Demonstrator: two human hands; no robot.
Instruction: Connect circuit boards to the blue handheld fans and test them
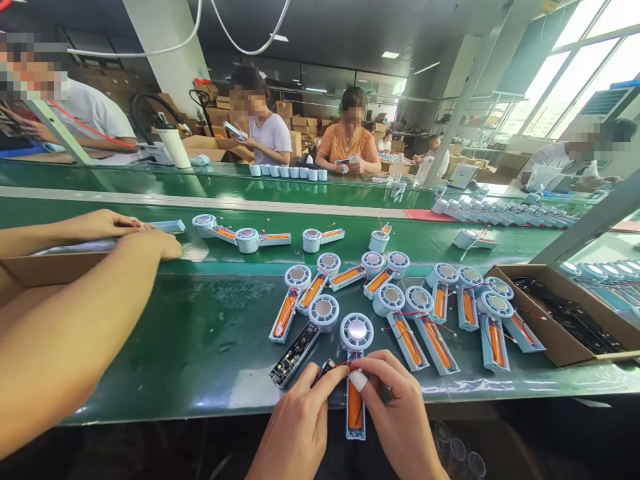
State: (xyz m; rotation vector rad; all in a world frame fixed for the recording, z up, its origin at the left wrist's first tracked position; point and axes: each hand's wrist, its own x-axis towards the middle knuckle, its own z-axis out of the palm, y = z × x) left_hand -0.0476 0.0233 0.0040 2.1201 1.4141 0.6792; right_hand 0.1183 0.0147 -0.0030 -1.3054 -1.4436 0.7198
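Observation:
An opened light-blue handheld fan [356, 333] lies at the table's front edge, its handle pointing toward me and an orange battery [355, 403] inside. My left hand [300, 417] is closed on a small black circuit board [324, 371], mostly hidden by the fingers; its index fingertip reaches the wires at the top of the handle. There my right hand [395, 403], with a white cover on one finger, pinches the thin red and black wires [345, 364]. Just left lies another fan [323, 312] with a black circuit board [295, 355] over its handle.
Several opened fans [391, 300] spread across the green table [210, 353]. A carton [560, 353] of black parts stands right. At left, a co-worker's arms [100, 293] reach over another carton [60, 267]. More fans [247, 240] sit on the strip behind; people work opposite.

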